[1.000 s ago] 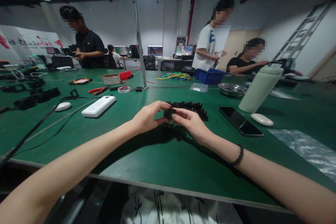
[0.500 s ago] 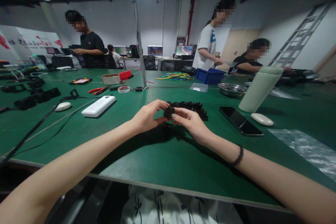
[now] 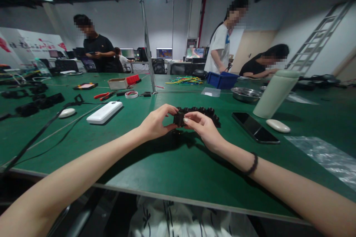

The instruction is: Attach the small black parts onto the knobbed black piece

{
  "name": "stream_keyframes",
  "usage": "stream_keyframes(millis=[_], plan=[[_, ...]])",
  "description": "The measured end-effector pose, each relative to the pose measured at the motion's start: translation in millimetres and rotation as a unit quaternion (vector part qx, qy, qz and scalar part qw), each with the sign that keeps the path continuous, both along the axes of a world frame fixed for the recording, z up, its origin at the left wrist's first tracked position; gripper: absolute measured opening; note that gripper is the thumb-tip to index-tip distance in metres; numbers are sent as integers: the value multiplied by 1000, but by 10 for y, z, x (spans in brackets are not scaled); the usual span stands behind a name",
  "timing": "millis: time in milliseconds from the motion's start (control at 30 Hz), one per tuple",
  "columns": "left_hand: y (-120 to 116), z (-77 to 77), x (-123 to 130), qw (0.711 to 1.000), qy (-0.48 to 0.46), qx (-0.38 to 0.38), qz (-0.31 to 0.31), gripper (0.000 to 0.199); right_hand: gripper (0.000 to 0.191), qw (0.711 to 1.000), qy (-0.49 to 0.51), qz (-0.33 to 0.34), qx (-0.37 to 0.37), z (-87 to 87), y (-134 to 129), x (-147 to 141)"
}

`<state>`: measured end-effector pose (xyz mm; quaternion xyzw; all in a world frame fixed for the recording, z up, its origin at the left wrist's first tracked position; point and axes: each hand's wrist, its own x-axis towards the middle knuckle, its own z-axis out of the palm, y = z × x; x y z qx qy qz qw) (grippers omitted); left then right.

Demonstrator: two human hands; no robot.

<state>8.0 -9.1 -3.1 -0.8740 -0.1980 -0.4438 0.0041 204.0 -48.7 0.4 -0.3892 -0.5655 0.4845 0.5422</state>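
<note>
A small black part [image 3: 178, 119] is held up between my two hands, just above the green table [image 3: 150, 172]. My left hand [image 3: 157, 122] grips its left side between thumb and fingers. From the right, my right hand [image 3: 202, 127] pinches the same part with thumb and fingertips. Right behind the hands, several similar black pieces [image 3: 211, 113] lie close together on the table, partly hidden by my fingers. Fine detail of the held part is too dark to make out.
A white power bank [image 3: 104, 112] and red-handled pliers [image 3: 101, 95] lie to the left. On the right are a black phone [image 3: 255, 127], a pale green bottle [image 3: 275, 94], a white oval object [image 3: 278, 126] and a metal bowl [image 3: 246, 95]. Other people stand or sit behind the table.
The black part has turned a little between my fingers, and my right fingertips have shifted slightly on it. People in the background have changed posture.
</note>
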Motion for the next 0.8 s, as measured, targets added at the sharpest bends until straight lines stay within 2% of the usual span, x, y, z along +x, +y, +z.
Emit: stream_keyframes(millis=[300, 800], plan=[[-10, 3, -1, 1000, 5, 2, -1, 30, 35, 999, -49, 0, 14, 29, -32, -3], [-43, 26, 10, 1000, 19, 9, -8, 26, 44, 999, -32, 38, -8, 45, -72, -26]])
